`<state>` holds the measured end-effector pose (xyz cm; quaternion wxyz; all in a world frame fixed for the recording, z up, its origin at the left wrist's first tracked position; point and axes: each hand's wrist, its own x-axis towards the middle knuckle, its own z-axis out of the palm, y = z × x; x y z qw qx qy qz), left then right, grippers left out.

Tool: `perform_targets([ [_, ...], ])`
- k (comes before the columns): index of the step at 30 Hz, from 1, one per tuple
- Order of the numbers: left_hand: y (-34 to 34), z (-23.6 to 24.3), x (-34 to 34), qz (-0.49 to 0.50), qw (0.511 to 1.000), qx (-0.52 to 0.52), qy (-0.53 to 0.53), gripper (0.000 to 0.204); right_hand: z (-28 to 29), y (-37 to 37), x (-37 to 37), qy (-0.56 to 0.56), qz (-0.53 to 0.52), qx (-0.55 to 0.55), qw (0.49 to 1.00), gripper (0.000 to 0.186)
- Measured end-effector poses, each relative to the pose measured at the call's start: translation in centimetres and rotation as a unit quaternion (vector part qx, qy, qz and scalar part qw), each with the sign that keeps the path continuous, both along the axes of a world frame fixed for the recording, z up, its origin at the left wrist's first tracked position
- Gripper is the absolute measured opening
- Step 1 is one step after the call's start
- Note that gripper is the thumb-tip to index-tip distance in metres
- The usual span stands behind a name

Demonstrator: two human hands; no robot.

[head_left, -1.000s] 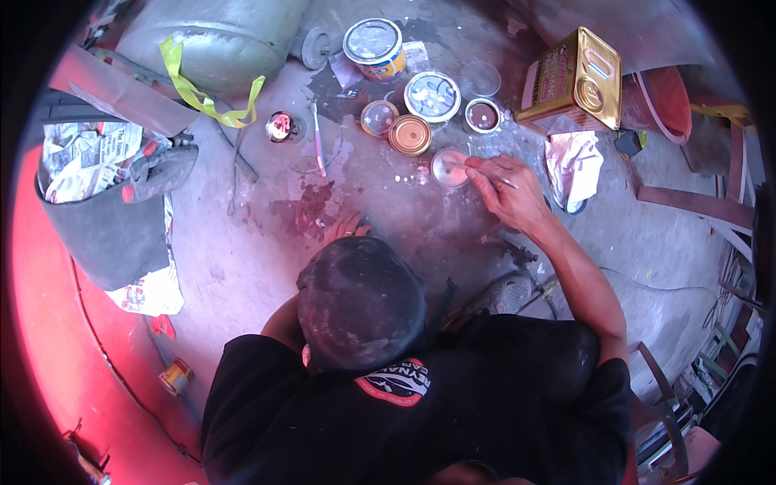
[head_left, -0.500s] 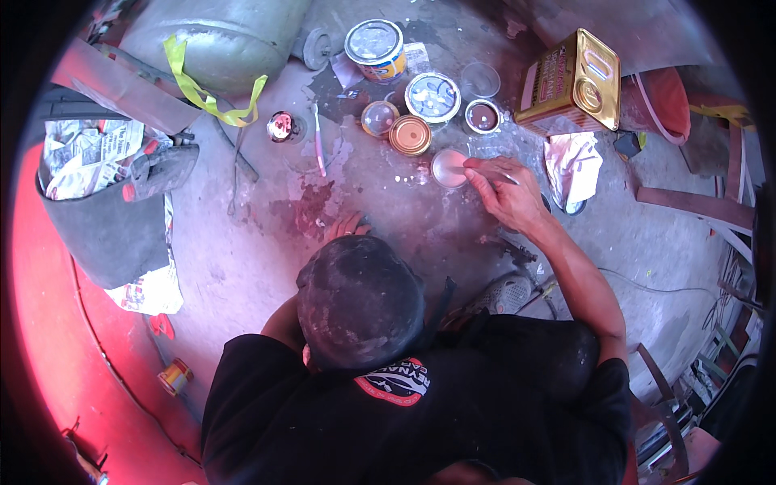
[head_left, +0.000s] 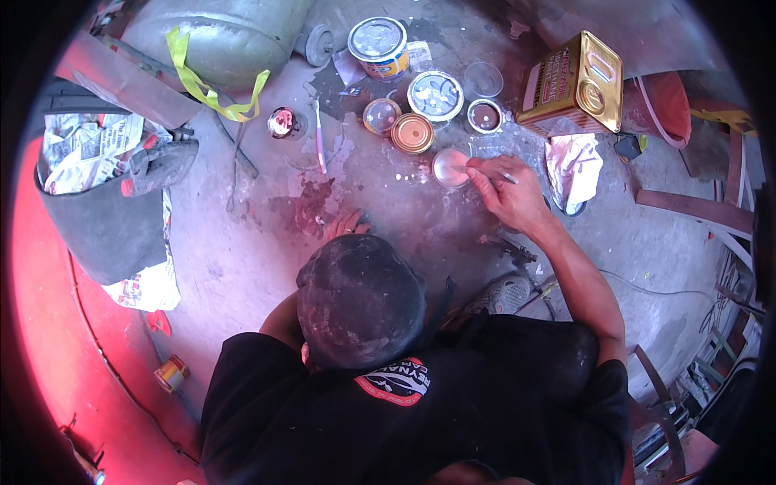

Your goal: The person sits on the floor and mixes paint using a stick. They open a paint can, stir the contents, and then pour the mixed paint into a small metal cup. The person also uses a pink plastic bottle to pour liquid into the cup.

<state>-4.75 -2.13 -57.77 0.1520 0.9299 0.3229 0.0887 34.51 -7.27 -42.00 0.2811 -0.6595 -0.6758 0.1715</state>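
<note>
Neither of my hands shows. A co-worker in a dark cap [head_left: 360, 299] and black T-shirt [head_left: 307, 420] crouches directly below me, back toward the camera. Their right hand [head_left: 509, 194] grips a thin stick [head_left: 505, 175] angled into a small clear cup [head_left: 449, 168] of pale liquid. Their left hand [head_left: 345, 223] is down by the floor [head_left: 250, 267], partly hidden behind the cap. Around the cup stand a copper-coloured lid or tin [head_left: 412, 131], a white-rimmed tin [head_left: 435, 95], a small dark-filled tin [head_left: 485, 115] and a crumpled white paper [head_left: 571, 168].
A gold rectangular can [head_left: 566, 85], red bucket [head_left: 663, 113] and metal frame [head_left: 695, 206] are at right. A paint can [head_left: 377, 39], metal cylinder [head_left: 202, 40], yellow strip [head_left: 218, 105] and pink-handled brush [head_left: 320, 141] lie ahead. Newspaper [head_left: 93, 145] and a red surface [head_left: 44, 283] are at left.
The view has shifted very slightly. The co-worker's right hand remains at the cup with the stick, moving only a little; nothing has been let go or picked up.
</note>
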Motion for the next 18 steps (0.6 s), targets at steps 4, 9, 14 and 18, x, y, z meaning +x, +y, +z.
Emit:
perform_targets([
  [4, 0.0, 0.0, -0.1, -0.002, 1.0, 0.007, 0.001, 0.029, 0.4, 0.1, 0.0, -0.005, -0.011, -0.013, 1.0, 0.017],
  [9, -0.1, -0.2, -0.1, 0.009, 1.0, -0.001, -0.009, 0.027, 0.7, 0.1, -0.2, 0.017, -0.002, -0.017, 1.0, 0.017],
  [14, -0.1, -0.2, -0.1, 0.012, 1.0, -0.01, -0.021, 0.027, 1.5, 0.3, -0.3, 0.014, -0.031, 0.034, 0.999, 0.016],
  [18, -0.1, -0.6, -0.5, 0.008, 1.0, -0.012, -0.007, 0.028, 3.3, 0.3, -0.4, 0.038, -0.099, -0.011, 0.994, 0.022],
])
